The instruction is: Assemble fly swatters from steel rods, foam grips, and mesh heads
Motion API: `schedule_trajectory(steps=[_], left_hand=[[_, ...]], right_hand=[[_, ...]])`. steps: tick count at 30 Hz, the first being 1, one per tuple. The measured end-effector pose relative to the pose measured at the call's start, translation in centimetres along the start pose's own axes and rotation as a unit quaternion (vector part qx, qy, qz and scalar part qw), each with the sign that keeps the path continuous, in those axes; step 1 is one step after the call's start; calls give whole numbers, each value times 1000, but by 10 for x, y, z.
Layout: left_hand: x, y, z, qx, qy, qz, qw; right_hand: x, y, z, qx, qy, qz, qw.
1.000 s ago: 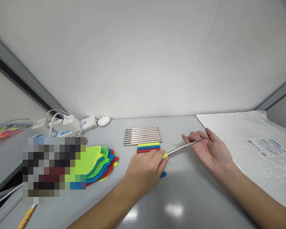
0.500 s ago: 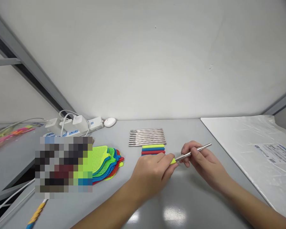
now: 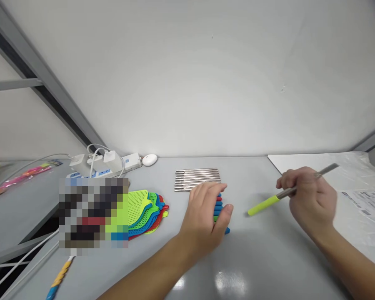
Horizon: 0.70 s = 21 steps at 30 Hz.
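A metal rod [image 3: 286,193] with a yellow handle [image 3: 262,206] slants over the tabletop [image 3: 253,258], grasped by the right hand [image 3: 312,200], while the left hand [image 3: 204,214], fingers loose and released, partly hides the coloured handles [image 3: 218,208], with bare rods [image 3: 200,177] just behind them and swatter heads [image 3: 139,206] farther left.

Looks like a small assembly workshop, judging by grey worktop [image 3: 253,258] against plain white wall [image 3: 206,96], metal framing [image 3: 56,89], power strip [image 3: 133,162] with plugs [image 3: 112,160], metal rods [image 3: 198,177] in a row, stacked mesh paddles [image 3: 139,206]
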<state>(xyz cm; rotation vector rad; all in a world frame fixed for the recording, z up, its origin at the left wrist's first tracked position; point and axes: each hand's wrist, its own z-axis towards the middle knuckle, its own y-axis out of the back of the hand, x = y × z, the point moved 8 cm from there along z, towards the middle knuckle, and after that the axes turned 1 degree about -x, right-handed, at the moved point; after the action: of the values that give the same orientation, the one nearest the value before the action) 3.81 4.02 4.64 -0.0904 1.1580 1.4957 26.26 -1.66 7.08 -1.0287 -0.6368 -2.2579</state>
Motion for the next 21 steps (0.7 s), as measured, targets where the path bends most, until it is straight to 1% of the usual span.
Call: schedule_trajectory(steps=[1,3,5,7,12,16,21], left_hand=[[2,-1,0,1,12,-5,1000],[5,-2,0,2,26,-16,1000],[5,-4,0,4,29,-26,999],[4,-4,-1,2,25,-33,999],[5,-5,-1,-3,15,-40,999],[8,-10,-1,8,24,-45,999],[7,-10,-1,8,23,-50,998]], right_hand=[[2,-7,1,36,18,-43,998],[7,-24,0,112,64,-109,986],[12,-37,-5,159,103,-133,973],[14,-44,-7,168,115,-127,971],[5,-47,-11,155,63,-85,982],[-1,-52,-18,181,53,-22,982],[-10,-53,-25,184,42,-8,982]])
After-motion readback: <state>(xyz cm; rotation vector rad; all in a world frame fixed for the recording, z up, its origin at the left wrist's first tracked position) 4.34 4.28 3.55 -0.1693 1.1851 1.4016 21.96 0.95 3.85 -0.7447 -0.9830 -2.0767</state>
